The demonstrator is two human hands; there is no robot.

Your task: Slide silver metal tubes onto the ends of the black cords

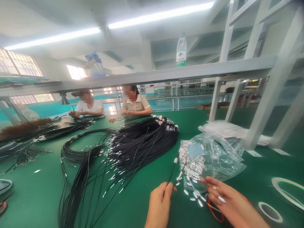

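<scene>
Left grip (159, 201) pinches black cord (172, 172), right grip (228, 202) half-open with metal sleeves (221, 199) (clear bag (219, 155) beyond).

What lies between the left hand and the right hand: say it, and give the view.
In the head view, loose silver pieces on the green table lie between the left hand and right hand.

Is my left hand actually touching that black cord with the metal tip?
Touching. The head view shows the left hand pinching the black cord between thumb and fingers.
</scene>
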